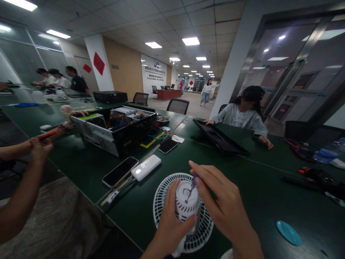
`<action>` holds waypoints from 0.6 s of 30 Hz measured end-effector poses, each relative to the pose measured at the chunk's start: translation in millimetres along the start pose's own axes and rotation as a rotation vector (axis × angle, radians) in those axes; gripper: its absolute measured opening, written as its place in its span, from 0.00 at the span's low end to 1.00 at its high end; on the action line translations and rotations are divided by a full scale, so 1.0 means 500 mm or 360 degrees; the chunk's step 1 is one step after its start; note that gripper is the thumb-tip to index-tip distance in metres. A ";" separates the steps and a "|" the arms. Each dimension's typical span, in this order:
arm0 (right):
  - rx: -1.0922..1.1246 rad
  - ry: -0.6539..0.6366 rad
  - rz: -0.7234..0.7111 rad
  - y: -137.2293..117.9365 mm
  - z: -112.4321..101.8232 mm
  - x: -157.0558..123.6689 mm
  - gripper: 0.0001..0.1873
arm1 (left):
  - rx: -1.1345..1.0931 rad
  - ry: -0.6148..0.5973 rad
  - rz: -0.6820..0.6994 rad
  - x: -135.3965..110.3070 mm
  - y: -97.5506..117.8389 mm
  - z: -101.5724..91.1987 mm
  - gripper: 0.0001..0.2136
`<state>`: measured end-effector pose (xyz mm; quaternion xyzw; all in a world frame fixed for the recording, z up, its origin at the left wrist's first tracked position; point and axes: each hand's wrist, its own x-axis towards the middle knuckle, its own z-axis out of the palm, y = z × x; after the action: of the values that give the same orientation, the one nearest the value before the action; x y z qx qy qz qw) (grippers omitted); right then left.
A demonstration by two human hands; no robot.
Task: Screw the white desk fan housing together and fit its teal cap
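And here the left hand (170, 226) curls around the housing (185, 207), seemingly to steady it over the grille (159, 201) below, while the right hand (225, 196) pinches a screwdriver (193, 184), apparently slanted to put its tip on the housing's top between the 2 hands!

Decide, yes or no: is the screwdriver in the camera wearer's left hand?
No, the right hand holds the screwdriver, while the left hand grips the white vented housing.
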<state>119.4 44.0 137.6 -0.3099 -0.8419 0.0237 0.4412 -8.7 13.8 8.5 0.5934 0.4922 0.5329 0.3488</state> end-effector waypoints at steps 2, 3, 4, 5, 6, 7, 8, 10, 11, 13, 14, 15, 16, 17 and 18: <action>0.0039 -0.0018 -0.0025 0.001 0.000 -0.001 0.20 | -0.0003 -0.0002 -0.0011 0.001 0.003 -0.001 0.37; 0.0034 -0.0001 -0.0039 0.001 0.001 -0.001 0.19 | -0.0004 -0.0005 -0.0013 0.001 0.005 -0.001 0.36; 0.0013 0.0033 -0.0047 0.002 0.004 0.001 0.18 | -0.0005 -0.0012 -0.0014 0.002 0.006 -0.002 0.36; -0.0019 0.0074 -0.0050 0.003 0.007 0.002 0.16 | -0.0007 -0.0019 -0.0016 0.002 0.006 -0.002 0.37; -0.0055 0.0116 -0.0045 0.004 0.010 0.004 0.13 | -0.0011 -0.0024 -0.0022 0.003 0.005 -0.002 0.37; -0.0089 0.0151 -0.0033 0.004 0.012 0.006 0.12 | -0.0016 -0.0030 -0.0025 0.003 0.003 -0.002 0.37; -0.0114 0.0174 -0.0018 0.004 0.013 0.008 0.11 | -0.0022 -0.0028 -0.0027 0.002 0.001 -0.001 0.37; -0.0120 0.0175 -0.0003 0.004 0.010 0.009 0.12 | -0.0023 -0.0017 -0.0030 0.002 -0.005 0.000 0.38; -0.0103 0.0156 -0.0003 0.004 0.008 0.009 0.14 | -0.0020 -0.0013 -0.0029 0.001 -0.008 0.000 0.38; -0.0057 0.0105 -0.0024 0.003 0.002 0.007 0.17 | -0.0016 -0.0010 -0.0023 0.000 -0.010 0.001 0.38; -0.0045 0.0088 -0.0042 0.002 0.001 0.006 0.18 | -0.0014 -0.0014 -0.0020 0.000 -0.010 0.000 0.38; -0.0049 0.0087 -0.0063 0.002 0.001 0.006 0.18 | -0.0013 -0.0018 -0.0019 0.000 -0.009 0.000 0.38; -0.0070 0.0105 -0.0083 0.002 0.003 0.007 0.17 | -0.0010 -0.0019 -0.0022 0.000 -0.008 0.000 0.38; -0.0102 0.0136 -0.0103 0.001 0.006 0.007 0.15 | -0.0009 -0.0018 -0.0024 0.000 -0.006 0.000 0.38; -0.0140 0.0170 -0.0115 0.001 0.010 0.008 0.13 | -0.0010 -0.0016 -0.0025 0.000 -0.006 0.000 0.38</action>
<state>114.2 47.7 137.3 -0.2992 -0.8280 -0.0458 0.4720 -9.5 14.6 5.9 0.5910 0.4934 0.5287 0.3573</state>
